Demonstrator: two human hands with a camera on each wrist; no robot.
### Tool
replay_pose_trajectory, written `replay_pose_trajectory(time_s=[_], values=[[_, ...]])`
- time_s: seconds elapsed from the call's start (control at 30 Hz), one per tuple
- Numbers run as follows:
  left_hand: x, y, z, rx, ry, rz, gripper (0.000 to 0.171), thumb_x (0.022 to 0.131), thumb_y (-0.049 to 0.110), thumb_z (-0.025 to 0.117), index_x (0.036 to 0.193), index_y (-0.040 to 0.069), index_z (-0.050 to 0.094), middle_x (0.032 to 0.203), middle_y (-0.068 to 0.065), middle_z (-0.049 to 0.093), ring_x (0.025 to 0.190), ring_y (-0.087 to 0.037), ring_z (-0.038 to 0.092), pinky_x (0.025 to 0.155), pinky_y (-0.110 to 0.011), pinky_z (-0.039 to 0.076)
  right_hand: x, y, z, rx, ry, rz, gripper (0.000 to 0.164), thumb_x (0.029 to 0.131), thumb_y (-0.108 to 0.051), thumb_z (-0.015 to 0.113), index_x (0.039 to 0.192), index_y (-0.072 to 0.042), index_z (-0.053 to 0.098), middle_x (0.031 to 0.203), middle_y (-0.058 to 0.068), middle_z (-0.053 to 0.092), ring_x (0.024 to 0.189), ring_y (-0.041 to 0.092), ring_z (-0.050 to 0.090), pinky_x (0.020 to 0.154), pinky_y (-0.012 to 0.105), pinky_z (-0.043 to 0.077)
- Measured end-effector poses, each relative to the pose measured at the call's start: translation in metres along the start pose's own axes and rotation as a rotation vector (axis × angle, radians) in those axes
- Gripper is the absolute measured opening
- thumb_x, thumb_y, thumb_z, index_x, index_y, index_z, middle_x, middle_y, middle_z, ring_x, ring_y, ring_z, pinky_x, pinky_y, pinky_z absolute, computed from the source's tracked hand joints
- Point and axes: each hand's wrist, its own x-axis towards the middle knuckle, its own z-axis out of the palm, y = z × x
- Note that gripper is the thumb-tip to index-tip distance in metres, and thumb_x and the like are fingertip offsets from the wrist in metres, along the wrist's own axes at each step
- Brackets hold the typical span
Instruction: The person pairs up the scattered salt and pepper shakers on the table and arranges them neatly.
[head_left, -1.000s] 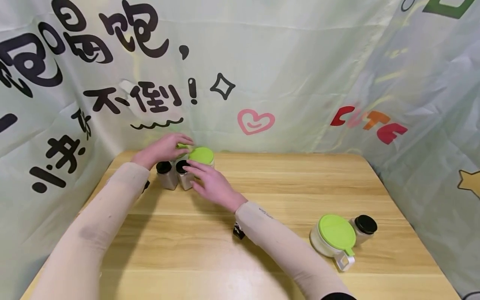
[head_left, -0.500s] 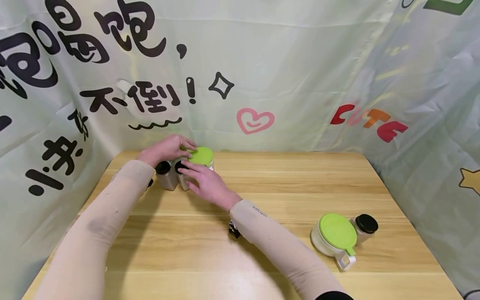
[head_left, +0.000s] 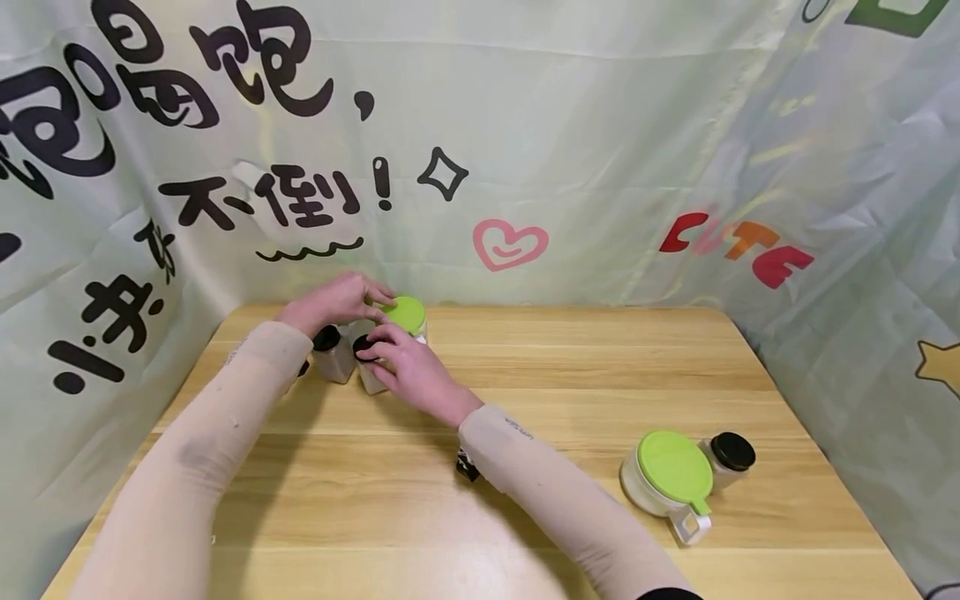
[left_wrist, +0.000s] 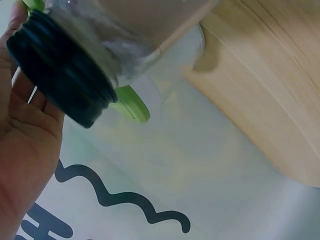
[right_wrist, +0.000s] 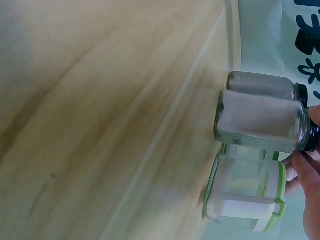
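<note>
My right hand (head_left: 420, 371) pinches the black lid of a square clear spice jar (right_wrist: 262, 120) filled with pale powder. My left hand (head_left: 337, 300) reaches over behind the jars, its fingertips right at the green lid (head_left: 406, 314) of a clear canister (right_wrist: 245, 200) with a white handle. A second black-lidded spice jar (head_left: 333, 360) stands left of the pinched one, below the left wrist. Another green lid tab (left_wrist: 132, 103) shows behind a black-lidded jar in the left wrist view; its container is mostly hidden.
At the right of the wooden table (head_left: 570, 367), a green-lidded white canister (head_left: 671, 471) with a handle stands beside another black-lidded jar (head_left: 731, 454). A printed cloth (head_left: 600, 150) rises along the table's back and side edges.
My right fingers have come down onto the black lid and its jar has shifted slightly toward me. The left hand has moved a little right, closer to the green lid.
</note>
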Motion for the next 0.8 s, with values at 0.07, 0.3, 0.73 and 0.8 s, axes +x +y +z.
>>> replay_pose_trajectory(time_s=[0.07, 0.3, 0.73, 0.8], values=[[0.0, 0.001, 0.002, 0.006, 0.003, 0.002, 0.036, 0.09, 0.016, 0.083, 0.123, 0.002, 0.076, 0.136, -0.019, 0.067, 0.124, -0.04, 0.064, 0.095, -0.046, 0.057, -0.002, 0.0, 0.0, 0.009, 0.016, -0.009, 0.016, 0.098, -0.013, 0.074, 0.114, -0.011, 0.077, 0.129, 0.008, 0.061, 0.12, 0.021, 0.063, 0.104, 0.025, 0.053], [0.001, 0.009, 0.008, 0.044, 0.044, 0.026, 0.037, 0.09, 0.02, 0.083, 0.12, 0.0, 0.076, 0.135, -0.02, 0.067, 0.12, -0.042, 0.066, 0.09, -0.046, 0.058, -0.01, -0.002, -0.008, 0.011, 0.028, -0.022, 0.007, 0.098, -0.013, 0.075, 0.105, -0.011, 0.077, 0.124, 0.008, 0.063, 0.114, 0.018, 0.066, 0.098, 0.024, 0.056], [-0.001, 0.018, 0.012, -0.008, -0.007, 0.025, 0.043, 0.093, 0.018, 0.078, 0.131, 0.0, 0.07, 0.149, -0.026, 0.053, 0.136, -0.048, 0.051, 0.112, -0.058, 0.045, -0.037, 0.004, -0.028, 0.06, 0.063, -0.023, 0.006, 0.096, -0.009, 0.076, 0.102, -0.011, 0.076, 0.132, 0.009, 0.066, 0.12, 0.023, 0.067, 0.104, 0.027, 0.054], [-0.001, 0.019, 0.013, -0.008, -0.022, 0.026, 0.041, 0.094, 0.017, 0.077, 0.132, 0.001, 0.07, 0.151, -0.026, 0.052, 0.139, -0.049, 0.048, 0.115, -0.059, 0.042, -0.042, 0.006, -0.032, 0.064, 0.068, -0.015, 0.007, 0.096, -0.009, 0.076, 0.102, -0.011, 0.076, 0.132, 0.01, 0.066, 0.121, 0.023, 0.067, 0.104, 0.029, 0.055]])
